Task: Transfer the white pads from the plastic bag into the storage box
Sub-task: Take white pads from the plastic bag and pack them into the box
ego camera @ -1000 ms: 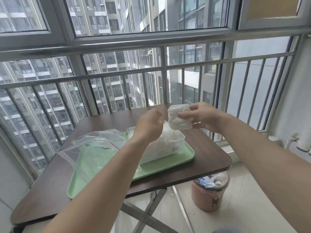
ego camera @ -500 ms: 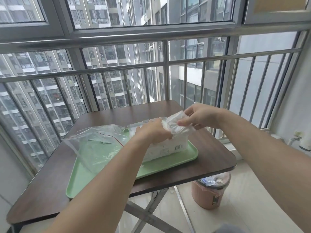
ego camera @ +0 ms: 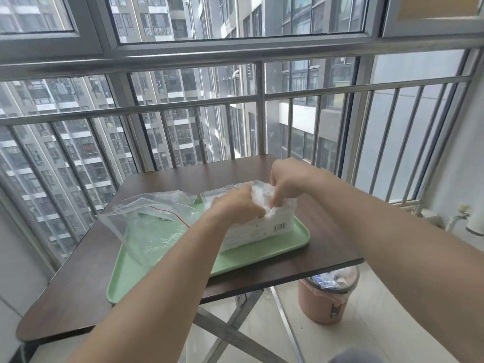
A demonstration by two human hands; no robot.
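Observation:
A clear storage box (ego camera: 272,227) with a barcode label stands on the right half of a green tray (ego camera: 262,251). White pads (ego camera: 264,197) bulge out of its top. My right hand (ego camera: 286,180) presses down on the pads from above, fingers curled into them. My left hand (ego camera: 239,206) grips the pads at the box's near left side. A clear plastic bag (ego camera: 152,224) with a red seal line lies crumpled on the tray's left half; its contents cannot be made out.
The tray rests on a dark brown folding table (ego camera: 78,279) against a metal window railing (ego camera: 259,127). A pink waste bin (ego camera: 328,294) stands on the tiled floor under the table's right corner.
My right hand brought a bundle of white pads down from above the box onto its top. My left hand closed in against the pads at the box.

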